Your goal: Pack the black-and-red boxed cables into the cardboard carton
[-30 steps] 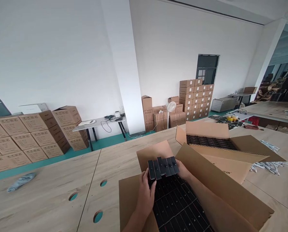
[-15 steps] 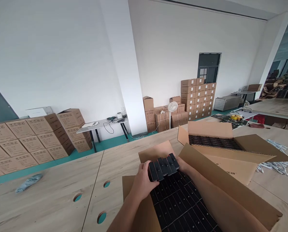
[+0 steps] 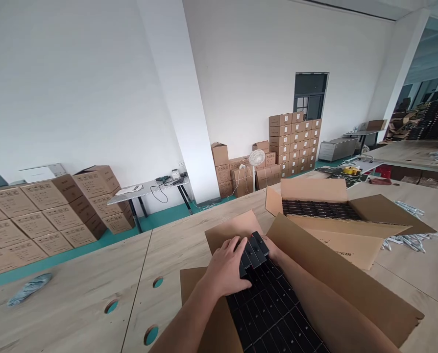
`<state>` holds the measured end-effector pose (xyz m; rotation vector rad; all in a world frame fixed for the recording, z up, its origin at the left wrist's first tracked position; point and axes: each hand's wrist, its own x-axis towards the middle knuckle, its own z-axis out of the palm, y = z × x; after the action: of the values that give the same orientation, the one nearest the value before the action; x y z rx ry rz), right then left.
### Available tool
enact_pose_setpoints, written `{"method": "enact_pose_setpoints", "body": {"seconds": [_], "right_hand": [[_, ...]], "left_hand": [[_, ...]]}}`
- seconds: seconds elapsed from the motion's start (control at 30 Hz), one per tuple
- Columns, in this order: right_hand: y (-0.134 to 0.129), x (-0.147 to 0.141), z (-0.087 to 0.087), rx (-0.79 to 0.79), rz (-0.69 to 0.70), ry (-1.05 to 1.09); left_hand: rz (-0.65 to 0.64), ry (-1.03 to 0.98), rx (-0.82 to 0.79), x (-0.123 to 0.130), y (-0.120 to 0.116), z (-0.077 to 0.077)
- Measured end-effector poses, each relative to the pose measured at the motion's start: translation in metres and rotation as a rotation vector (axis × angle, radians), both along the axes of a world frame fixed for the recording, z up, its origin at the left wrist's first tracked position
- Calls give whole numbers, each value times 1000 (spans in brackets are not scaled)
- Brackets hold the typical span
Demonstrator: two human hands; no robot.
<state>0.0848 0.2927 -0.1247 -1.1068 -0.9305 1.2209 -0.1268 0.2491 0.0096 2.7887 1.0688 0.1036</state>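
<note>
A short row of black blocks (image 3: 254, 252) is held between both hands over an open cardboard box (image 3: 336, 264). My left hand (image 3: 228, 264) wraps the row's left end, fingers on top and thumb low in front. At the right end my right hand (image 3: 272, 250) grips the row, its fingers partly hidden behind the blocks. Below, rows of similar black pieces (image 3: 278, 309) fill the box.
Another open box (image 3: 314, 188) of black pieces stands beyond, with white cables (image 3: 410, 240) to its right. A crumpled plastic bag (image 3: 30, 289) lies on the wooden table (image 3: 90, 274), which has round holes. Stacked cartons (image 3: 294, 142) and a white fan (image 3: 256, 158) stand by the wall.
My left hand has slid right along the row and covers more of its left part, so fewer blocks show. The whole view has shifted slightly.
</note>
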Motion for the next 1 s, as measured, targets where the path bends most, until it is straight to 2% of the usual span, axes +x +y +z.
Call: {"method": "enact_pose_setpoints", "body": {"seconds": [0.17, 0.3, 0.4, 0.5, 0.6, 0.77, 0.9, 1.0], "right_hand": [[7, 1, -1, -96, -4, -12], [16, 0, -3, -203, -10, -57], [22, -1, -2, -270, -12, -114], [24, -1, 1, -305, -41, -202], [19, -1, 5, -330, -68, -308], [4, 2, 19, -303, -30, -419], [1, -6, 24, -265, 35, -570], [5, -11, 21, -274, 71, -661]], "left_hand": [[84, -90, 47, 12, 12, -2], [99, -93, 1, 15, 35, 1], [77, -67, -56, 14, 54, -5], [64, -25, -80, 7, 63, -26], [87, -4, -73, -7, 61, -58], [111, -130, -14, -29, 50, -101], [100, -335, 99, -31, 42, -124], [29, -566, 201, -25, 32, -127]]}}
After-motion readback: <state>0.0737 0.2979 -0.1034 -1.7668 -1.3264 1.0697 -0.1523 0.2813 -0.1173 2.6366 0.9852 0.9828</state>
